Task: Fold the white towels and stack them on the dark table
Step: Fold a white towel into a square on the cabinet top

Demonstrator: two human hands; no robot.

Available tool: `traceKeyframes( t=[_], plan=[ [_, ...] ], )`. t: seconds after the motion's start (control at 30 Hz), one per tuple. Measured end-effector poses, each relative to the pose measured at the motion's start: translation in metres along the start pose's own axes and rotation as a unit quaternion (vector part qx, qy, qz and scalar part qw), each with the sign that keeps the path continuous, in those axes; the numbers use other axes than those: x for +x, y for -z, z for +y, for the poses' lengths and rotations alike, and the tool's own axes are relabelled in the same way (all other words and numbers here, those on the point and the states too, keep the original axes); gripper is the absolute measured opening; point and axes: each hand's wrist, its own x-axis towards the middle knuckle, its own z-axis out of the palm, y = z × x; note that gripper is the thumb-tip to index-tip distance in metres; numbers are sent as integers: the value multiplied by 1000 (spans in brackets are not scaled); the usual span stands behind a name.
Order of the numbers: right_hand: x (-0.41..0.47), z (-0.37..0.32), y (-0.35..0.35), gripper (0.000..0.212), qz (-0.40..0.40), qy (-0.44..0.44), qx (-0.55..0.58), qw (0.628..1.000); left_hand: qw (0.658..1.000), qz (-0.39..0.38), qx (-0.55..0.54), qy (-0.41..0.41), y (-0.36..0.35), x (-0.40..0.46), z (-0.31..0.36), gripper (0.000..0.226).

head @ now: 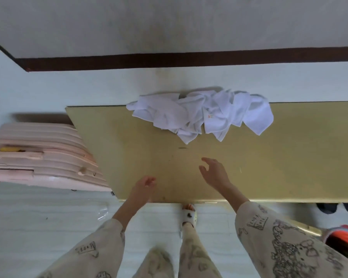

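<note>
A crumpled pile of several white towels (203,115) lies at the far edge of the olive-yellow table (129,157), against the wall. My right hand (214,173) hovers over the table's middle, below the pile, fingers loosely spread and holding nothing. My left hand (144,186) hangs near the table's front edge, fingers loosely curled, empty. Both hands are well apart from the towels.
A pink ribbed case (42,155) sits to the left of the table on a dark red stand. A red object (344,237) lies at the lower right on the floor. My slippered foot (188,215) stands at the table's front edge.
</note>
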Motion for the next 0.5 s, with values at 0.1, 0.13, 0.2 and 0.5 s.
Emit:
traceKeyframes(
  t=[0.1,0.13,0.2,0.5],
  plan=[
    [43,0,4,59,-36,19,-119,992,1000,6,-18,12,2,46,37,28],
    [55,2,4,65,-50,19,-161,986,1000,4,-16,12,3,60,51,32],
    [72,8,1,77,-72,5,-213,974,1000,11,-20,12,6,88,78,43],
    [86,28,-13,89,-72,-4,-265,962,986,160,-10,-52,27,176,163,51]
  ],
)
